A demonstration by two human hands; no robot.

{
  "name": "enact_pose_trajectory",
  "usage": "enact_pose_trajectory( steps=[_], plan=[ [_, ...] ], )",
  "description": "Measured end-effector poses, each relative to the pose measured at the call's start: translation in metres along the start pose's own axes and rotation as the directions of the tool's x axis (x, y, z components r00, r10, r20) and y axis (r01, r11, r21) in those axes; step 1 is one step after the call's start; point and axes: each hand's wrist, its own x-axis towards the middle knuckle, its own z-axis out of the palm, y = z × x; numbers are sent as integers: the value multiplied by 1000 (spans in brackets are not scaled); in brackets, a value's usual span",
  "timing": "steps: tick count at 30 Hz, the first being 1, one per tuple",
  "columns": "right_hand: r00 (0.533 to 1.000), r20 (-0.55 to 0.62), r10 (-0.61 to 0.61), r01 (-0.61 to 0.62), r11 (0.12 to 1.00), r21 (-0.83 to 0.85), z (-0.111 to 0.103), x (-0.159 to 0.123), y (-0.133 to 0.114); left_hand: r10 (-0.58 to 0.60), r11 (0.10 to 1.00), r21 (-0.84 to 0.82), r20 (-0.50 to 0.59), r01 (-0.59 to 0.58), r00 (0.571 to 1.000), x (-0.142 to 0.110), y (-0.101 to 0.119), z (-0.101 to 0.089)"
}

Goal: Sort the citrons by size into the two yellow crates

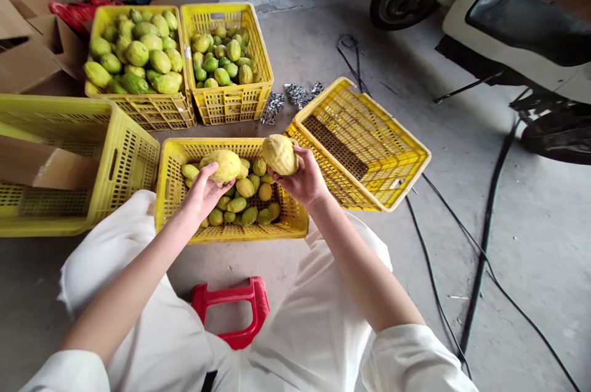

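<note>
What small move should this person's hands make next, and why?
Perhaps lower the left fruit into the front crate: the left hand holds it above the fruits lying there, while the right hand holds another fruit, so neither seems free to pick up more.

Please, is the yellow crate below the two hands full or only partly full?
Only partly full: the fruits inside the crate lie below its rim, and bare slotted wall shows at the sides.
</note>
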Motion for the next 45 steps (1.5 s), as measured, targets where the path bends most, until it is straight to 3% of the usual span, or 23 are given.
enact_pose_trajectory(
  steps=[14,22,28,38,45],
  plan=[
    [1000,18,-6,7,999,-35,2,1,9,-52,998,-32,-89,49,995,1,1,4],
    [1000,22,-13,15,996,-89,-3,1,10,-22,999,-27,-108,19,994,1,5,7],
    [988,151,20,-4,995,-104,2,-7,9,-81,997,-24,-154,78,985,1,13,8],
    [993,120,-6,18,995,-97,5,-6,8,120,984,148,-112,-103,986,1,30,2],
    [997,75,1,1,1000,-29,6,-4,9,71,994,99,-176,-54,982,-1,43,3]
  ],
)
